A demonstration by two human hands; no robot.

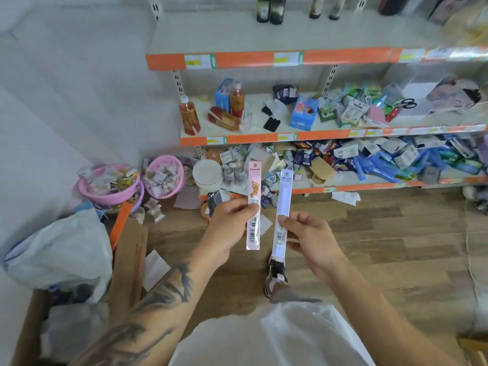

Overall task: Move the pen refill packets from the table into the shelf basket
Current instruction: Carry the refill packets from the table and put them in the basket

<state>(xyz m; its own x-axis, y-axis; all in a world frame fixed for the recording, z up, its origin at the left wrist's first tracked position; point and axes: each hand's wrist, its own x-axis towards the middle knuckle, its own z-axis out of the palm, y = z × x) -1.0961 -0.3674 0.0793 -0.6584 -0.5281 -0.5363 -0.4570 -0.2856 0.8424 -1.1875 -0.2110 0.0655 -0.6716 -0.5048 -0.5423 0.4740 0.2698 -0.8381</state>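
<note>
My left hand (229,228) pinches a long pink pen refill packet (254,180) near its lower half and holds it upright. My right hand (309,239) pinches a pale blue-white refill packet (284,191), also upright and tilted slightly right. Both packets hang in the air in front of the lowest shelf. Two pink baskets (87,190) (179,178), filled with small wrapped items, stand on the floor at the left end of the shelf unit. No table is in view.
An orange-edged shelf unit (264,140) holds bottles, boxes and heaps of small packets. A cardboard box (129,254) and a white plastic bag (60,249) stand at the lower left. My foot (276,276) rests on the wooden floor (396,247).
</note>
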